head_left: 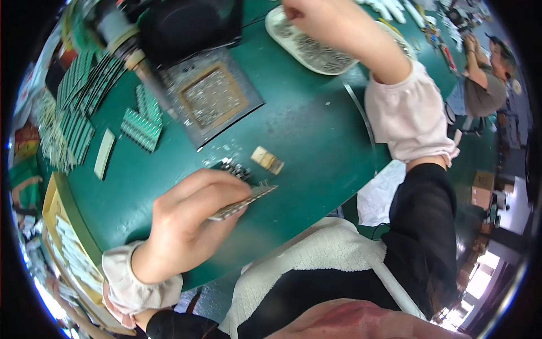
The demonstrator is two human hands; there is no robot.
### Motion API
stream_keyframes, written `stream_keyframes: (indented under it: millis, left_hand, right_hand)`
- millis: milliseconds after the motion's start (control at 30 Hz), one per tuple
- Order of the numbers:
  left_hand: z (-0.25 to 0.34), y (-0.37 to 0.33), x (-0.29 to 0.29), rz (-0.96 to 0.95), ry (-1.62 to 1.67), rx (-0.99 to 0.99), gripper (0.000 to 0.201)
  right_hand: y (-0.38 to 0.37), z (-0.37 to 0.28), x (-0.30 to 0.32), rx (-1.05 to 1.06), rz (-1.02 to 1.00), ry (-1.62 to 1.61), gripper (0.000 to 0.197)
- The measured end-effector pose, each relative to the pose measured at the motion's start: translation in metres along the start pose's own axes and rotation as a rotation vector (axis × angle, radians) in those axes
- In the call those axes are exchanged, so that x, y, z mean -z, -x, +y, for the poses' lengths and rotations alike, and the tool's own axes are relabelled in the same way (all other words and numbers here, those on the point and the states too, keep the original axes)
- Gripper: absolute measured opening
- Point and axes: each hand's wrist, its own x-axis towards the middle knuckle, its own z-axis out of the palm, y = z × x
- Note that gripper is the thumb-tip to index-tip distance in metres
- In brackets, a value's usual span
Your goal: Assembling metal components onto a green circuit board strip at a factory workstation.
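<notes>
My left hand (pixel 189 217) is closed around a narrow circuit board (pixel 251 201), held tilted above the table between thumb and fingers. Thin metal pins stand up from the board's upper side. Just beyond it lies a small heap of shiny metal parts (pixel 234 168), with a short tan block (pixel 267 160) beside it. My right arm stretches far forward, and my right hand (pixel 307 12) is at a white oval tray (pixel 322 56) holding many loose metal pins. Its fingers look curled together over the tray's left end; the top edge cuts the hand off, so what they pinch is hidden.
A square metal plate (pixel 248 101) with a silvery recess stands under a soldering-iron-like tool (pixel 149 79). Green circuit boards (pixel 144 121) are stacked at left, near a single pale strip (pixel 104 153). A yellow-sided box (pixel 68 209) sits lower left. Another person (pixel 488 79) works at far right.
</notes>
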Motion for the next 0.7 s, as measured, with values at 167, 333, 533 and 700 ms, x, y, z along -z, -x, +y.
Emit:
stream_keyframes:
  millis: [167, 333, 533, 700]
  left_hand:
    - [-0.004, 0.0, 0.003, -0.037, 0.005, 0.013, 0.025]
    - [-0.004, 0.003, 0.002, -0.022, -0.007, -0.012, 0.029]
    - [-0.01, 0.0, 0.003, 0.017, -0.072, -0.134, 0.034]
    - [-0.012, 0.004, -0.001, 0.033, -0.086, -0.144, 0.035]
  right_hand:
    - [-0.003, -0.007, 0.014, -0.104, -0.131, 0.07, 0.013]
    - [-0.01, -0.02, 0.027, -0.187, -0.179, 0.016, 0.019]
    - [-0.007, -0.042, 0.043, -0.22, -0.198, -0.027, 0.014]
    - [-0.006, -0.009, 0.014, -0.168, -0.199, 0.201, 0.019]
